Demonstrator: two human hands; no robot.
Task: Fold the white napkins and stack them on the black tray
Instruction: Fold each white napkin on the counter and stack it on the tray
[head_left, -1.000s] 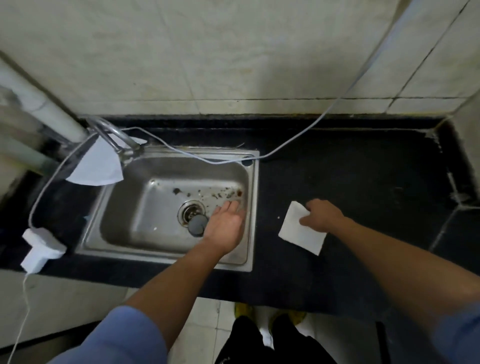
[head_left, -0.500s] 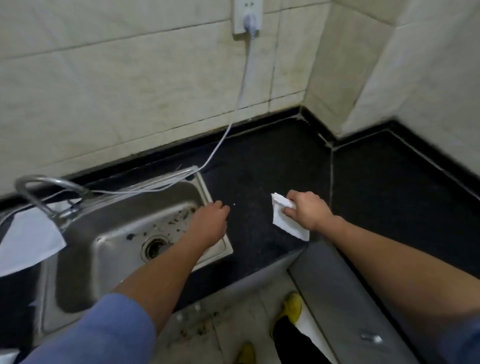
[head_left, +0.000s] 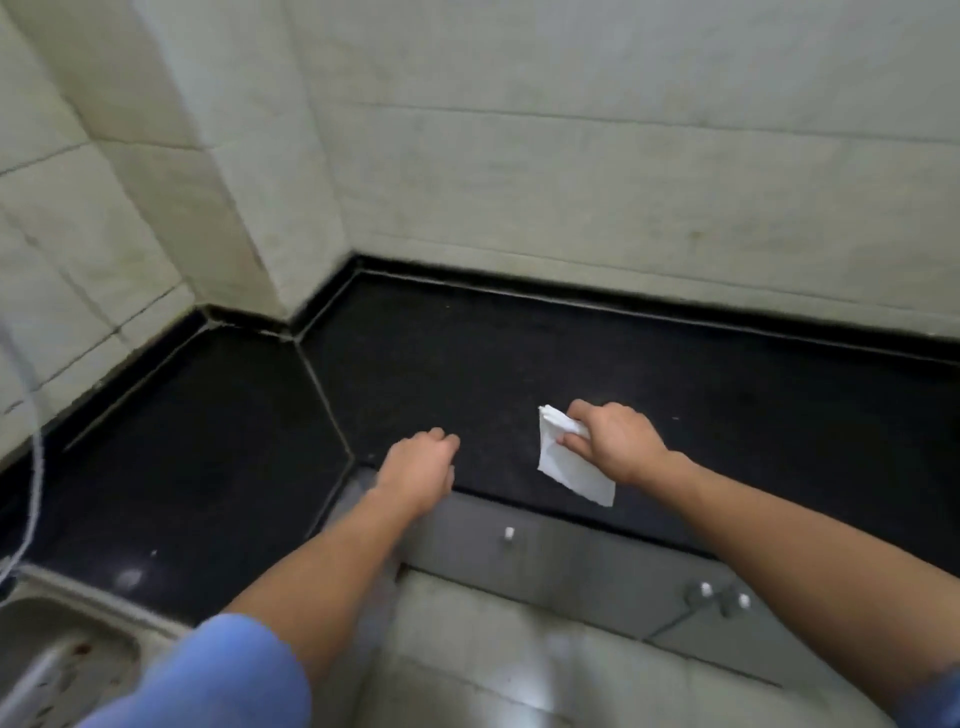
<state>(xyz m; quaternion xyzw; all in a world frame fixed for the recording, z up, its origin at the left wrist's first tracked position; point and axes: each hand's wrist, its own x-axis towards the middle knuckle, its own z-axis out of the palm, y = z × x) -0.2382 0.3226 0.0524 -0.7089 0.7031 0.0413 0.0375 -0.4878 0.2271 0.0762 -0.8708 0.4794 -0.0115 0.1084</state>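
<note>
At the far left a sink (head_left: 57, 654) fills the lower corner, and a white cable (head_left: 34, 467) hangs down the wall above it. The black counter (head_left: 208, 441) runs from there round an inner corner and off to the right. The left hand (head_left: 421, 470) hovers over the counter's front edge just right of that corner, fingers loosely curled and holding nothing.

A little further right is the white napkin (head_left: 566, 467), already doubled over by the look of its layered top corner. It sits at the front edge, lower corner hanging past it, though I cannot tell whether it touches the counter. The right hand (head_left: 615, 441) pinches its upper part, thumb and fingers clamped on the paper. Grey cupboard doors (head_left: 571, 561) show below the edge.

The step looks like carrying a folded napkin to the stack, but the black tray is nowhere in view. So the next move calls for finding the tray, then laying the napkin down flat and square, with the free hand ready to steady it.
</note>
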